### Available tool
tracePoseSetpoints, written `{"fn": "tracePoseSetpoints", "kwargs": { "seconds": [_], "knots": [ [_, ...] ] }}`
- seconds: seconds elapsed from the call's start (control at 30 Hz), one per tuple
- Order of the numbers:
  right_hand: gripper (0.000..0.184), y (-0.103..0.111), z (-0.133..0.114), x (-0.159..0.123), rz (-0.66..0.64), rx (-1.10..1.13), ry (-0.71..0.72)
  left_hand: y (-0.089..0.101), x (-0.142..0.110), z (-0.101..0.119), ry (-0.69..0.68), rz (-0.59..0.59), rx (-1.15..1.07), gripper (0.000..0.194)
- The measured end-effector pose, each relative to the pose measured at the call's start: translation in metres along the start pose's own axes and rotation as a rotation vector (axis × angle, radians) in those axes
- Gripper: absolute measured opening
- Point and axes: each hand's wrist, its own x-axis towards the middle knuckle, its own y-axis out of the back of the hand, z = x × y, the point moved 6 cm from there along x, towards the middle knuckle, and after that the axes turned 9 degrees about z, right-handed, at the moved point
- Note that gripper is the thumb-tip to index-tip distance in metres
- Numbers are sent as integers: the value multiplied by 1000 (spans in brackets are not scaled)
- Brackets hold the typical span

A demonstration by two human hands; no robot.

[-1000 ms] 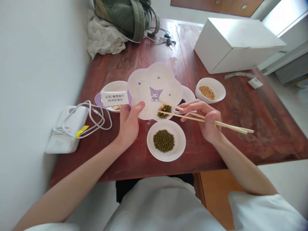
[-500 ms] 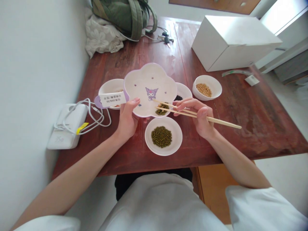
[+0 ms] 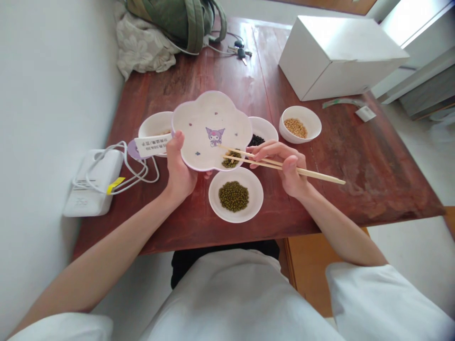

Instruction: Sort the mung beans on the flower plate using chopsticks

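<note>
My left hand [image 3: 178, 168] grips the near-left rim of a flower-shaped white plate [image 3: 202, 118] with a purple cartoon figure, tilted toward me above the table. A small pile of mixed green and yellow beans [image 3: 230, 161] lies at its lower edge. My right hand [image 3: 286, 166] is closed on a pair of wooden chopsticks [image 3: 284, 166], whose tips rest at that bean pile. Directly below the plate's edge sits a white dish of green beans [image 3: 234, 195].
A bowl of yellow beans [image 3: 299, 124], a dish of black beans [image 3: 261, 134] and another white bowl [image 3: 154, 126] stand on the red wooden table [image 3: 355, 161]. A white box [image 3: 334, 57], keys, a green bag [image 3: 177, 19] and a white charger with cable [image 3: 92, 182] lie around.
The plate and both hands have shifted slightly left in view. My left thumb has moved up onto the plate's rim. The chopstick tips stay at the bean pile.
</note>
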Motion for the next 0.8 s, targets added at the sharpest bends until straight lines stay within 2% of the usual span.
{"fn": "tracePoseSetpoints", "kwargs": {
  "seconds": [0.1, 0.23, 0.43, 0.57, 0.8],
  "knots": [
    [60, -1, -1, 0, -5, 7, 6, 2, 0, -1, 46, 74, 11, 74],
    [58, -1, -5, 2, -8, 36, 33, 4, 0, -2, 58, 92, 3, 73],
    [66, 0, -1, 1, -9, 94, -14, 3, 0, -2, 43, 42, 14, 72],
    [65, 2, 0, 1, 12, 114, -19, 3, -1, -3, 21, 50, 10, 79],
    [70, 1, 0, 1, 55, 91, -71, 6, -1, -13, 47, -4, 17, 85]
  ]
}}
